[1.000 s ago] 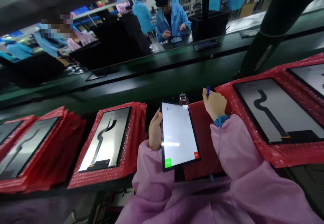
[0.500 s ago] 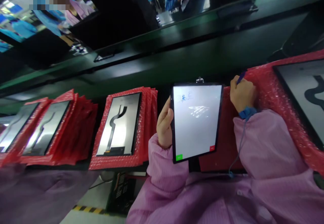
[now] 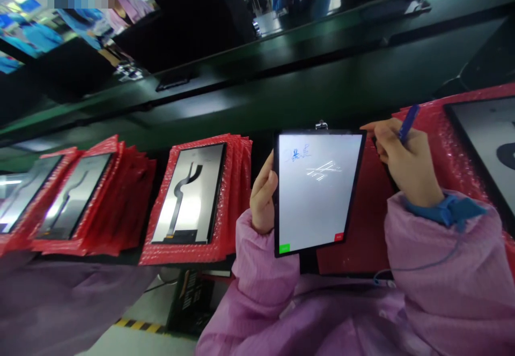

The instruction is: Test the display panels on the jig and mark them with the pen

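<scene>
A lit white display panel (image 3: 316,200) stands tilted toward me, with blue handwriting near its top left, a green patch at the lower left corner and a red one at the lower right. My left hand (image 3: 263,198) grips its left edge, the thumb in view and the other fingers partly behind. A blue pen (image 3: 409,124) is held in my right hand (image 3: 406,157), which is by the panel's top right corner with a finger reaching to that corner. Below and to the right of the panel lies a dark red sheet (image 3: 362,222).
Stacks of red bubble bags bearing panels with black flex cables stand at left (image 3: 116,195) and centre left (image 3: 235,195). Another bagged panel (image 3: 486,147) lies at the far right. A dark green rail (image 3: 241,93) crosses behind. People in blue are beyond it.
My right hand has turned and its fingers have come to the panel's top right corner, the pen now pointing up and more visible. The panel has shifted slightly in view.
</scene>
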### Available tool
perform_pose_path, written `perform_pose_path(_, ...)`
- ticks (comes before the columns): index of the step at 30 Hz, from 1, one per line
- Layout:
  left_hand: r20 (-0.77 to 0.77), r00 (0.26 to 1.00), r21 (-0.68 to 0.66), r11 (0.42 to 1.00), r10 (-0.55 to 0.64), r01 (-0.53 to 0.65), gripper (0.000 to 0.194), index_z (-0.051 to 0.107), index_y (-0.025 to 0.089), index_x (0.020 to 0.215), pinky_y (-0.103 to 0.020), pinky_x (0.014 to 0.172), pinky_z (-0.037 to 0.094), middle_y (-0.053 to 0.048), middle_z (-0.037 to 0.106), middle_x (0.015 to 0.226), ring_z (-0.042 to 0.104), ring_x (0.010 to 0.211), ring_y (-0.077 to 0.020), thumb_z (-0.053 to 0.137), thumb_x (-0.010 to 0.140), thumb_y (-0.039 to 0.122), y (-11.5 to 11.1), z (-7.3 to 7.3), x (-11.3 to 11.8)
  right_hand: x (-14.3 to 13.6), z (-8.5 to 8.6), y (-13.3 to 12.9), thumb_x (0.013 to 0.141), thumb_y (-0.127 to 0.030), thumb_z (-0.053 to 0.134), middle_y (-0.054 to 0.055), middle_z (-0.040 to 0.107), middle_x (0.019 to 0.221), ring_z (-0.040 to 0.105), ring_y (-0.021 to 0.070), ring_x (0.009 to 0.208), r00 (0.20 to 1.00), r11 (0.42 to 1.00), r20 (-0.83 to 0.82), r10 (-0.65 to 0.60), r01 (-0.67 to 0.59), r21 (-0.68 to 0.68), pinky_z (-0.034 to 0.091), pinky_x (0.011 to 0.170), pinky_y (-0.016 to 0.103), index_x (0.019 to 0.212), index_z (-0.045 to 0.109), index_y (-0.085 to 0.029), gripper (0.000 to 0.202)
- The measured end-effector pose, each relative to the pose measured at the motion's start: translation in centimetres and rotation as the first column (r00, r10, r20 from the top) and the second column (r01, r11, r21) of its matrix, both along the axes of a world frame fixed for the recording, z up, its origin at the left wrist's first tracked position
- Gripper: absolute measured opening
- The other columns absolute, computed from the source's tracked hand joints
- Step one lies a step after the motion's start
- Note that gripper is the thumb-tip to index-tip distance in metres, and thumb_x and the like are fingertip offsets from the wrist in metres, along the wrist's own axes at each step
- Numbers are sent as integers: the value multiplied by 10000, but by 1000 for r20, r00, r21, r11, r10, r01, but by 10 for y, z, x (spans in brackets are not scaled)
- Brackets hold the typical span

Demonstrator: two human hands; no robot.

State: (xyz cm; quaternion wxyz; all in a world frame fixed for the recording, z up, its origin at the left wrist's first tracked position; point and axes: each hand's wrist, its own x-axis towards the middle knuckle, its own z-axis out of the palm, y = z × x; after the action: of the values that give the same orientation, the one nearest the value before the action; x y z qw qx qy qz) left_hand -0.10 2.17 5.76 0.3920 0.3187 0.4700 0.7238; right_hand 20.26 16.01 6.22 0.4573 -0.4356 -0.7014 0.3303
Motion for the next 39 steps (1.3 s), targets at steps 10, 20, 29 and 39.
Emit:
perform_pose_path(10,-48,997,10,999,54,-54,401,728,319,1202,-451,1116,488,-13,731,1222,558,1351,-308,688,854,516,0,1,2,5,14,-13,897,-319,587,21,598,759,544,161,706,990,974,141,-15,-17,224,420,692,349,744,610,-231,178)
perform_pose_path(20,25,1000,-24,1000,16,-15,436,727,299,1221,-487,974,572,-29,737,1207,663,1192,-367,719,841,515,-1,3,1,33,36,-20,905,-388,715,11,617,756,539,69,547,611,607,-13,791,-788,-103,400,458,221,811,782,-301,144)
perform_pose_path(29,-28,997,75,995,66,-63,350,761,309,1161,-343,1049,543,8,768,1160,638,1262,-244,737,848,462,0,-4,-1,36,57,-21,850,-64,662,-10,503,770,404,64,577,302,259,-36,953,-867,-426,320,540,237,838,732,-231,182)
perform_pose_path(39,-56,997,44,998,54,-52,373,741,320,1198,-387,1039,549,4,773,1100,640,1257,-275,693,871,492,0,-3,-1,38,42,-20,911,-235,685,-5,541,713,431,49,529,366,326,-60,929,-881,-343,324,481,214,832,761,-268,114)
